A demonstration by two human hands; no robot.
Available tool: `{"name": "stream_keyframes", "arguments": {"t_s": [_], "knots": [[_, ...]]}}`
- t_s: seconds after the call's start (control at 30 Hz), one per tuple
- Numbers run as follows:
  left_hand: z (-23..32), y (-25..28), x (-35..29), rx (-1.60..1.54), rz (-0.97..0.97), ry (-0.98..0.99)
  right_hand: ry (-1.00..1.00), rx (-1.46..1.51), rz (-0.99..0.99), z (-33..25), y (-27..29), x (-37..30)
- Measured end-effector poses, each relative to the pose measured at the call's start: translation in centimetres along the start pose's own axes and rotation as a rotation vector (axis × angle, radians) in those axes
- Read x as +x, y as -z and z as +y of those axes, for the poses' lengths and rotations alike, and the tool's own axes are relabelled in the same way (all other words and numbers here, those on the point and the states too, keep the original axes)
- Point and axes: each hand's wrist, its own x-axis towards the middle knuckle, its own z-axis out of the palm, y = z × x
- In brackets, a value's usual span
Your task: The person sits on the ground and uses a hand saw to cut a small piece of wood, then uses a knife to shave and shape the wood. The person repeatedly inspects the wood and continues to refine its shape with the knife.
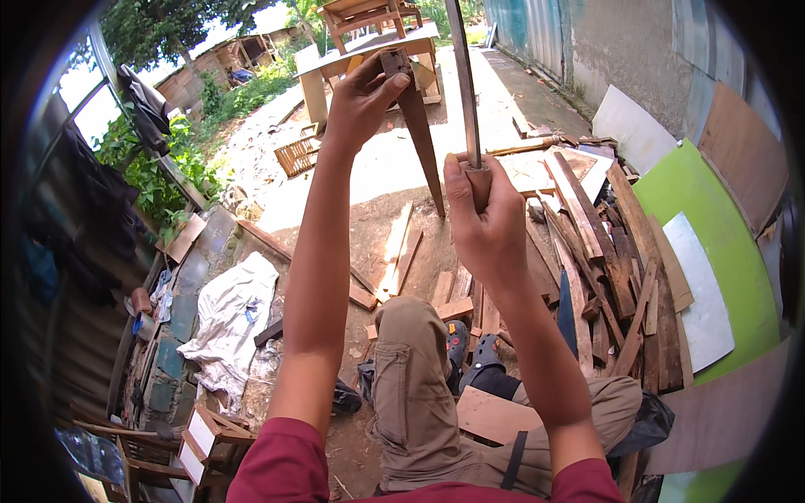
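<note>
My left hand (365,105) is raised and closed round the upper end of a tapered, rust-brown saw blade (422,134). Its narrow tip points down, close to my right hand. Lower and to the right, my right hand (486,214) grips the round wooden handle of a long metal file (466,92). The file stands nearly upright, its bar running up past the top of the view. Blade and file are apart. My palm and fingers hide part of the file's handle.
Wood offcuts (402,251) lie on the dirt ahead of my knees. A pile of planks (620,251) is on the right, beside a green panel (713,243). White cloth (231,310) lies at left. A wooden table (369,57) stands farther off.
</note>
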Motion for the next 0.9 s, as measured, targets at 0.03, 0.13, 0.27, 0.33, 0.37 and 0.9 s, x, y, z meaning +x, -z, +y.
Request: {"name": "stream_keyframes", "arguments": {"t_s": [0.03,0.13,0.27,0.33,0.37,0.9], "knots": [[-0.2,0.3,0.4,-0.027,-0.009,0.029,0.003,-0.024,-0.008,0.0,-0.3,0.4],[-0.6,0.6,0.9,-0.101,-0.019,0.060,0.020,-0.069,-0.023,0.2,-1.2,1.3],[-1.0,0.2,0.8,-0.025,0.018,0.013,0.035,-0.086,-0.039,0.4,-2.0,2.2],[-1.1,-0.1,0.9,-0.057,-0.002,-0.010,0.014,-0.085,-0.053,0.4,-2.2,2.5],[-1.1,-0.2,1.0,-0.069,-0.013,0.003,-0.010,-0.082,-0.063,0.3,-2.2,2.6],[-1.5,-0.7,0.9,-0.048,-0.013,-0.020,0.056,-0.124,0.037,1.3,-3.6,2.8]]}}
